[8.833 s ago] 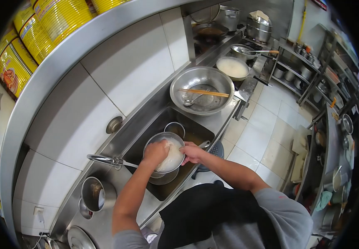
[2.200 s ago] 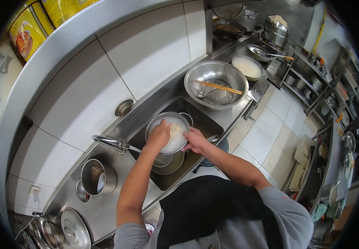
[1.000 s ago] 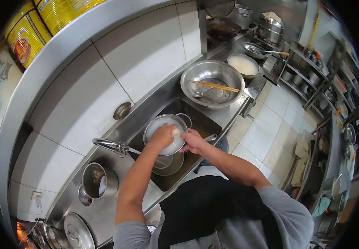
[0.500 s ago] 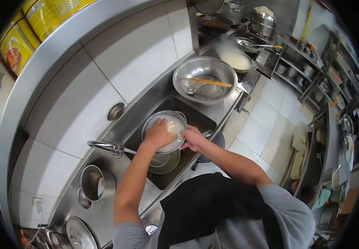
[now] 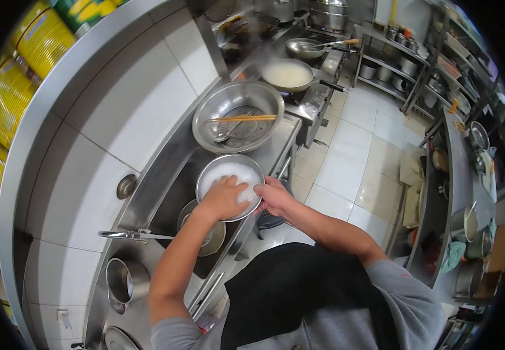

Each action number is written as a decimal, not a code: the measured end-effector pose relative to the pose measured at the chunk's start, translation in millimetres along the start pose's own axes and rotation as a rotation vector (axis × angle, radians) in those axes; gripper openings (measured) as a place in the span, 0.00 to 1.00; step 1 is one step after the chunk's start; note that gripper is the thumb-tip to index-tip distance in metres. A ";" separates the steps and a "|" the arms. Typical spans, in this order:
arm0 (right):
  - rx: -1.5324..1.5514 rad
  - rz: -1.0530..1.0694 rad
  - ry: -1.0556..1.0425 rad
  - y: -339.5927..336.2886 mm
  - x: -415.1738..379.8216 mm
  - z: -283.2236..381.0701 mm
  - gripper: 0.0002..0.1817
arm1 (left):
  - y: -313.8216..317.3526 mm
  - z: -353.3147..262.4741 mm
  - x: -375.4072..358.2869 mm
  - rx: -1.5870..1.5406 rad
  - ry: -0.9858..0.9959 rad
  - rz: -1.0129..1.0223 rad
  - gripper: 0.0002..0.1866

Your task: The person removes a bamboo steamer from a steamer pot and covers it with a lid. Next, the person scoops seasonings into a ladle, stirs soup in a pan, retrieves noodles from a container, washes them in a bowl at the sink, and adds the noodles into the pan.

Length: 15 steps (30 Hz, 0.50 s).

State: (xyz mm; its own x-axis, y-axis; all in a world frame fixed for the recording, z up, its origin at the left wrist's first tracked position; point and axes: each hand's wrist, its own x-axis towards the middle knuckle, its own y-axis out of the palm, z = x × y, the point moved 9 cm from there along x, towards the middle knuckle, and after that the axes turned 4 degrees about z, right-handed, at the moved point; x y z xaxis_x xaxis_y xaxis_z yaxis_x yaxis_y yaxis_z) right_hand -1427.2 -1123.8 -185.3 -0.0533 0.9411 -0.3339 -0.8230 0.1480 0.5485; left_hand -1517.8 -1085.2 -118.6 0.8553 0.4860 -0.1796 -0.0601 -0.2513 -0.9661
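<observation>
A round metal bowl [image 5: 208, 169] holding cloudy white liquid is held over the right part of the sink [image 5: 165, 216]. My left hand [image 5: 224, 198] lies in the bowl with its fingers apart, the tips partly in the liquid; nothing shows in its grasp. With my right hand [image 5: 270, 195] I grip the bowl's right rim, thumb at the edge and fingers beneath. Lower in the sink, partly behind my left forearm, is a strainer-like round vessel [image 5: 214, 242].
A large metal basin [image 5: 206, 125] with chopsticks [image 5: 246, 118] and a ladle stands beyond the sink. Farther off, a pan of pale liquid [image 5: 287, 74] steams on the stove. The faucet [image 5: 127, 234] and a metal pot [image 5: 125, 280] are at the left.
The view has shifted. The bowl has moved away from the strainer-like vessel, nearer the large basin. The pale lump seen by my left hand no longer shows, and that hand's fingers are more spread.
</observation>
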 end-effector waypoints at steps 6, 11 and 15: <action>0.032 -0.092 -0.004 -89.6 -33.2 54.0 0.24 | -4.9 -74.2 79.4 0.032 0.019 0.081 0.30; 0.020 -0.150 -0.056 -168.8 -61.5 104.6 0.24 | 4.7 -128.3 157.7 0.019 0.030 0.103 0.31; 0.017 -0.236 -0.107 -231.6 -78.0 135.9 0.23 | 9.0 -170.8 220.7 -0.008 0.111 0.122 0.30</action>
State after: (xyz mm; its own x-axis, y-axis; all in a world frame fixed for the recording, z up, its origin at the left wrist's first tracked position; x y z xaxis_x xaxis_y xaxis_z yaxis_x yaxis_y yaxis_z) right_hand -1155.6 -1190.1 -182.2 0.2003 0.9066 -0.3715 -0.7956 0.3718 0.4784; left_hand -1241.6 -1123.1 -135.3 0.8933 0.3565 -0.2736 -0.1633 -0.3098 -0.9367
